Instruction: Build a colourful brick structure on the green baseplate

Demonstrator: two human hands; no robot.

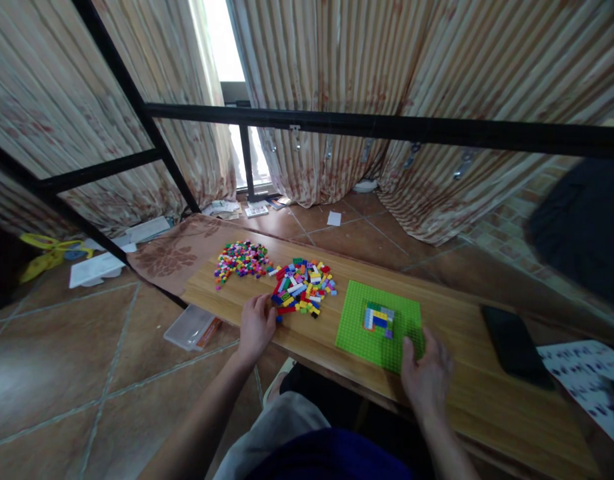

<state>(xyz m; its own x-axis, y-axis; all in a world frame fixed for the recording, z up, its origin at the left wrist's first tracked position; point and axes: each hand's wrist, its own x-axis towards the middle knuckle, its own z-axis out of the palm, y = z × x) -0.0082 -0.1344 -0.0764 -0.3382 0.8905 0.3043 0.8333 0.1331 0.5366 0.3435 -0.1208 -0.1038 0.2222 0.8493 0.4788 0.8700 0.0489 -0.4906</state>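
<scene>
My left hand (pixel 257 328) is at the near left edge of a pile of mixed building bricks (pixel 304 287), its fingers curled in. A small blue brick (pixel 279 319) is right beside its fingertips; whatever they may pinch is hidden. My right hand (pixel 427 370) grips the right edge of a green studded baseplate (pixel 354 337), thumb over the top and fingers along the side. Near the middle of that plate stands a small brick build (pixel 379 320) in white, blue, green, grey and purple, with a trace of orange.
A second pile of tiny colourful pieces (pixel 241 259) lies farther left on the wooden bench (pixel 461 333). To the right are a black phone-like slab (pixel 511 343) and a printed sheet (pixel 587 380). A clear plastic box (pixel 191 327) sits on the tiled floor. A black metal rail (pixel 361 123) crosses behind.
</scene>
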